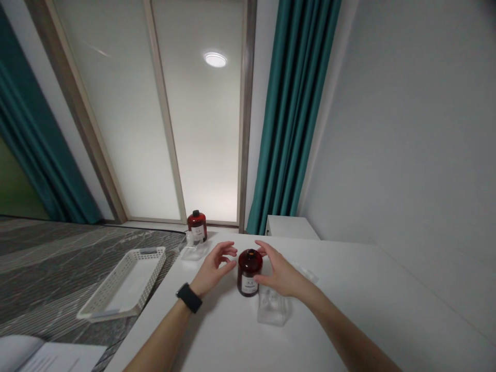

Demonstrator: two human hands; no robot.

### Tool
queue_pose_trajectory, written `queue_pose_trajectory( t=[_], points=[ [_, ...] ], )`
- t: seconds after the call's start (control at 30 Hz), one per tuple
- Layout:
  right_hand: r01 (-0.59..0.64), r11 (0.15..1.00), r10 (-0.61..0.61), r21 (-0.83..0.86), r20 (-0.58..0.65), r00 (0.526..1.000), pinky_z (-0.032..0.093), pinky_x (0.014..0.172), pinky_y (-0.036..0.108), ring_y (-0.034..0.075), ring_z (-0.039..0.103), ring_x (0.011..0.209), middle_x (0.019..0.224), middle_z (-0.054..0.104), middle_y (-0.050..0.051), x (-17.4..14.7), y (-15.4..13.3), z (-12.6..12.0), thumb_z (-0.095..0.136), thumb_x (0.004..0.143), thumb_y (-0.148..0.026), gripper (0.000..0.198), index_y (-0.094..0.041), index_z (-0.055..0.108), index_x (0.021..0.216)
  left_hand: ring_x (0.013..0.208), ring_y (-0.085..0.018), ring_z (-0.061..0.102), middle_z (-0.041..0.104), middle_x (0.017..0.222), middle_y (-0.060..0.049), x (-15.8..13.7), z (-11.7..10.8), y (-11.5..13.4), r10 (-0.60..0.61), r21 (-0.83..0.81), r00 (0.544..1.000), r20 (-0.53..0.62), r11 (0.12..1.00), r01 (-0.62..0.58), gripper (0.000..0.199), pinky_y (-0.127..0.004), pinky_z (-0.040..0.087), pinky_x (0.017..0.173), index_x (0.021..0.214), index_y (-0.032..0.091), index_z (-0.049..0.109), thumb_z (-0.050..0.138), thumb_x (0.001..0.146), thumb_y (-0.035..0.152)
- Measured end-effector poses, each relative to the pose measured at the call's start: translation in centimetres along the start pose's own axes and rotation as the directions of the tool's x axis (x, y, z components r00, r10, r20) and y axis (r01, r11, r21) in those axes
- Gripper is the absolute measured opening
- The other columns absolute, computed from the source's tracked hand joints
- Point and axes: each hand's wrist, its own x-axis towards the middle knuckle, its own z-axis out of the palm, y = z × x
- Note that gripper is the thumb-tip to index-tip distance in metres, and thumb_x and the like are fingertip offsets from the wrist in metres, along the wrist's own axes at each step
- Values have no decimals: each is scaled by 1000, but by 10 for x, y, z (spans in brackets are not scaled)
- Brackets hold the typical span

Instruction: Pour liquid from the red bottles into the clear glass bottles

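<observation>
An amber-red bottle with a white label stands upright on the white table, its neck uncapped. To its left, my left hand is held with fingers apart and a gap to the bottle; a black watch is on that wrist. My right hand curves around the bottle's right side, thumb in front and fingers behind. Whether it touches the glass I cannot tell. Below that hand lies a clear plastic tray, partly hidden by the hand and forearm.
A second amber-red bottle with a black cap stands at the table's far left corner, behind a clear plastic tray. Beyond the left edge is a white perforated basket, with an open booklet nearer. A white cabinet stands behind the table.
</observation>
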Motion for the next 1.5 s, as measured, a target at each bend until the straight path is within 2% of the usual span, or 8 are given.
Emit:
queue_pose_trajectory(
  t=[0.27,0.53,0.77,0.87,0.97,1.13,1.23,1.5],
  points=[
    [-39,999,33,36,164,986,37,108,47,28,54,124,131,60,13,18,-5,6,81,63,-19,107,-22,23,152,80,-19,64,66,84,-4,0,2,-1,-26,50,996,-83,998,30,28,-34,51,79,107,17,61,64,87,37],
    [-12,988,11,152,8,1000,45,101,42,24,63,110,125,62,11,25,-9,6,76,64,-16,82,-20,41,138,71,-18,62,62,72,0,0,2,4,55,169,973,-226,986,-16,21,-31,50,71,101,17,60,56,89,34],
    [39,978,-7,204,-151,988,50,96,42,22,66,101,120,61,10,33,-13,-33,74,68,-24,78,-22,37,137,73,-19,62,64,76,-2,-4,10,6,63,278,966,-252,960,10,20,-29,48,68,94,18,63,53,90,34],
    [41,979,2,202,-208,978,50,97,41,22,65,103,122,59,9,23,-10,-52,74,69,-24,78,-24,36,137,76,-20,61,64,79,-3,-9,20,10,73,325,987,-146,945,-22,20,-32,48,73,97,18,63,51,92,33],
    [39,985,4,166,-253,967,48,100,42,22,63,108,123,59,8,8,-3,-67,75,69,-25,78,-26,37,137,84,-21,60,64,91,-6,-15,30,9,71,331,992,100,938,-101,25,-35,49,81,109,18,61,56,89,33],
    [-20,986,69,164,-296,953,48,100,44,24,63,108,122,60,9,-16,15,-76,75,69,-26,80,-26,36,139,109,-29,57,58,121,-13,-26,43,-1,23,271,911,413,952,-146,75,-44,47,96,136,19,47,77,72,43],
    [-30,986,82,164,-319,944,47,101,45,25,61,113,120,61,9,-25,27,-72,75,69,-25,81,-25,36,139,114,-33,56,57,128,-13,-31,50,-6,-17,289,891,454,948,-129,88,-48,45,100,139,22,46,86,63,40],
    [-11,959,121,283,-374,920,47,101,47,24,65,105,117,63,8,-40,41,-54,74,71,-24,81,-27,34,140,113,-31,59,62,127,-10,-29,49,-3,-86,378,928,361,924,-61,75,-48,47,101,133,24,51,82,65,24]
  ],
)
